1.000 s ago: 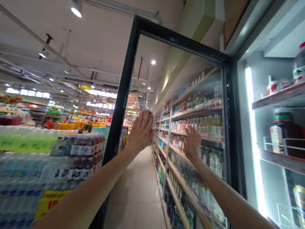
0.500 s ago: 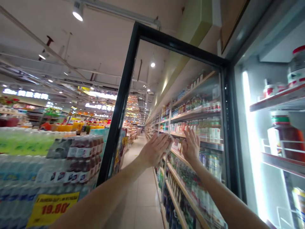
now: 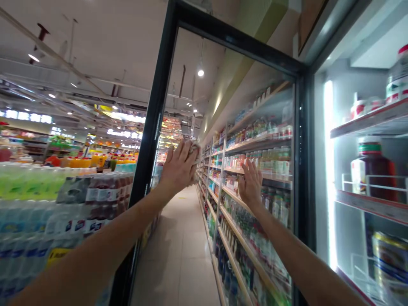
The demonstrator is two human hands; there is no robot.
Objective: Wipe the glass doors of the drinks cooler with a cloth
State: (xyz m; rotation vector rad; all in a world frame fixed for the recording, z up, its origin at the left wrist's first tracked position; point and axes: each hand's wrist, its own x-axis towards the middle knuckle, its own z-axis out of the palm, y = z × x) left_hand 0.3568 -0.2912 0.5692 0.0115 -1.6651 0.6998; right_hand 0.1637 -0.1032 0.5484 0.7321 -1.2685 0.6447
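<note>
A glass cooler door [image 3: 295, 123] in a black frame stands swung out in front of me. My left hand [image 3: 180, 165] presses a crumpled, light-coloured cloth [image 3: 194, 159] to the pane, near its left side; most of the cloth is hidden behind the palm and fingers. Farther right, my right hand [image 3: 251, 182] is held up at the glass with fingers stretched and nothing in it. Whether its palm touches the pane I cannot tell.
On the right is the lit cooler, with bottles on its shelves [image 3: 369, 123] and a dark red bottle [image 3: 374, 170]. Stacked packs of drinks [image 3: 102, 191] stand at left. Through the glass show an aisle floor [image 3: 178, 263] and long shelves of bottles.
My left hand has slid left and up across the glass with the cloth. My right hand stays at nearly the same part of the pane. The view has shifted slightly.
</note>
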